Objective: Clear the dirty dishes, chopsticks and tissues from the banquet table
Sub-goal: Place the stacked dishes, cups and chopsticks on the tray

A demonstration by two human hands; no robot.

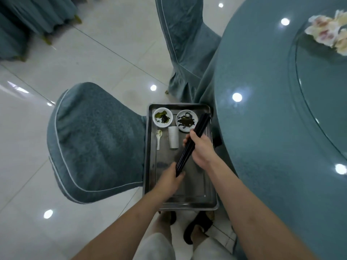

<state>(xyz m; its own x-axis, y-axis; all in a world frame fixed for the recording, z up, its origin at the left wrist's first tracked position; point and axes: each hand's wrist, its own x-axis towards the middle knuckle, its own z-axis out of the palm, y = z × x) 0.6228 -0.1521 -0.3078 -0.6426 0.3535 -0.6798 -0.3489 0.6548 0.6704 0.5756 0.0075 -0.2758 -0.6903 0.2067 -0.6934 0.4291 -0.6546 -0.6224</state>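
Note:
A steel tray sits between a covered chair and the round table. At its far end stand a white bowl with dark green leftovers and a small white plate with dark sauce. A white spoon and a white cup lie behind them. A bundle of black chopsticks slants over the tray. My right hand grips the bundle at its middle. My left hand holds its near end.
The round table with a teal cloth fills the right side, with a glass turntable and flowers on it. A teal covered chair stands left of the tray, another chair behind. The floor is glossy white tile.

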